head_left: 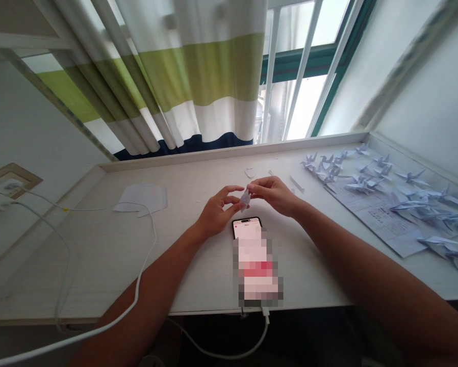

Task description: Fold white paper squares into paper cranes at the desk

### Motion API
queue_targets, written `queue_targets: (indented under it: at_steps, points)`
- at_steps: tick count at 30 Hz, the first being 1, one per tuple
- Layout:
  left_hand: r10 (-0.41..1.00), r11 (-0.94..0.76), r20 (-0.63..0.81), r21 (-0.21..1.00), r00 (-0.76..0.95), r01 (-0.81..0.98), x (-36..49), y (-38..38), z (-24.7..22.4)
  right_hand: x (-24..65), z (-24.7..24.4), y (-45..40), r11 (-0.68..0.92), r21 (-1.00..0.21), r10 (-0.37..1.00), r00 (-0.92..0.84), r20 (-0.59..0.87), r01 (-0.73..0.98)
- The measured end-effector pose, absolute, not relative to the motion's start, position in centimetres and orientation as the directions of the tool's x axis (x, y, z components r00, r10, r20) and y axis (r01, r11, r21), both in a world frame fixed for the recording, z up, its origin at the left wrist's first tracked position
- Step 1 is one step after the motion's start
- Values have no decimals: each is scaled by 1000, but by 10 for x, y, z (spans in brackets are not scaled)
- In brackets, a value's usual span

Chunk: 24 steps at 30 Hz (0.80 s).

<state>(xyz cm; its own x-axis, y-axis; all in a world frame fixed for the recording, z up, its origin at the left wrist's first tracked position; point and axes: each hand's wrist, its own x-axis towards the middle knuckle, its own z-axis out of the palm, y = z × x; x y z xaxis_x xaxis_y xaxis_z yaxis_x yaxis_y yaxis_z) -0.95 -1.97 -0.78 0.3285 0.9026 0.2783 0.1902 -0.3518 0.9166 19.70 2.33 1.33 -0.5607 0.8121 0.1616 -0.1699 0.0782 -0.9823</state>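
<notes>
On the left part of the white desk (191, 260), loose white sheets (147, 198) lie flat and unfolded, so we judge that some paper remains unused. At the middle, we have both hands together on one small folded paper piece (245, 199), above the far end of a phone (254, 262): our left hand (215, 211) pinches its near part, and our right hand (277, 195) grips its far tip. It shows no spread wings, so we take it as only partly folded. To the right, many origami cranes (361, 184) look finished, with wings out, crowded on and around a gridded sheet (370, 219) with writing.

As for the surface and the room, we see a wall socket (13, 186) at the left, with a white cable (152, 250) looping across the desk. Beyond the far edge hangs a white and green curtain (213, 71). Paper scraps (297, 184) lie just beyond our right hand, and farther off stand white bars (303, 66) before a teal window frame (324, 58). A pale wall (424, 86) closes the right side.
</notes>
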Motion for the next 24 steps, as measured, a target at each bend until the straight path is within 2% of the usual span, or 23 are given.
queue_targets:
  at_steps: [3, 7, 13, 16, 20, 22, 24]
  points:
    - [903, -350, 285, 921, 320, 168, -10, -19, -9, 197, 14, 23, 66, -982, 789, -593, 162, -179]
    - [900, -372, 291, 901, 325, 224, -11, -21, -7, 197, 13, 24, 49, -979, 815, -558, 154, -199]
    - [869, -426, 321, 873, 375, 239, -8, -25, -2, 198, 9, 27, -49, -982, 827, -559, 62, -181]
    - [845, -504, 419, 830, 332, 237, -7, -23, -4, 196, 6, 27, -64, -991, 857, -515, 7, -120]
    - [793, -608, 565, 720, 228, 334, -9, -18, -4, 190, 5, 25, -87, -994, 880, -472, -49, -58]
    - [777, -629, 583, 715, 235, 305, -9, -17, -3, 187, 5, 23, -95, -994, 870, -490, -61, -45]
    - [786, -615, 569, 760, 243, 211, -7, -17, -4, 184, 4, 21, -101, -994, 856, -513, -66, -42]
